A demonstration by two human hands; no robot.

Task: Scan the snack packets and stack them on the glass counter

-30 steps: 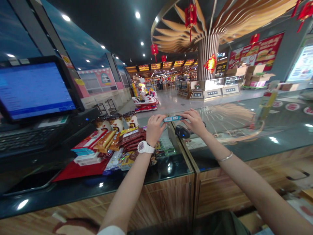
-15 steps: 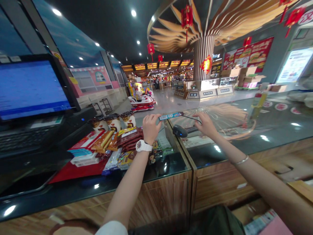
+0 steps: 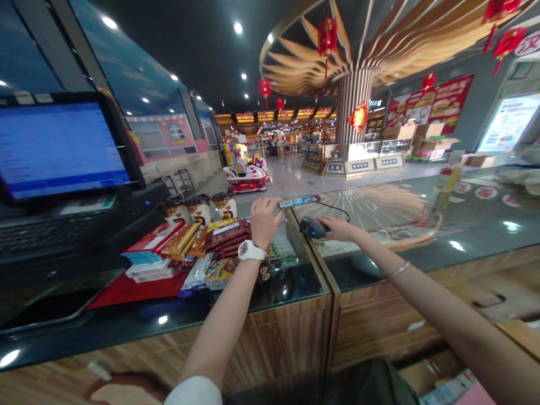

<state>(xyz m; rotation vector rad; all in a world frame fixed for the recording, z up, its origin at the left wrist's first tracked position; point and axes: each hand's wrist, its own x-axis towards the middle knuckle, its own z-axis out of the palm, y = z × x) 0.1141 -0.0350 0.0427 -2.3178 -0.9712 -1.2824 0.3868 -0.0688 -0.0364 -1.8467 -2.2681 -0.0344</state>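
Note:
My left hand (image 3: 265,220), with a white watch on the wrist, is closed on one end of a slim blue packet (image 3: 298,202). The packet points to the right, its barcode facing me. On the glass counter to the right lies a black barcode scanner (image 3: 312,228) with a small blue light. Fingers of my right hand (image 3: 340,229) are closed around its handle, which they mostly hide. A black cable (image 3: 343,210) curves behind that hand. Close by my left wrist are brown snack packets (image 3: 225,239) in a pile.
Three lidded cups (image 3: 198,210) stand behind stacked boxes (image 3: 154,244) and gold-wrapped snacks (image 3: 182,241). A monitor (image 3: 63,149) and keyboard (image 3: 50,236) take up the left side. A yellowish bottle (image 3: 446,183) stands on the counter at the right.
My right hand has come down and left from the cable to the scanner's handle and closed on it. My left hand still holds the packet in nearly the same place.

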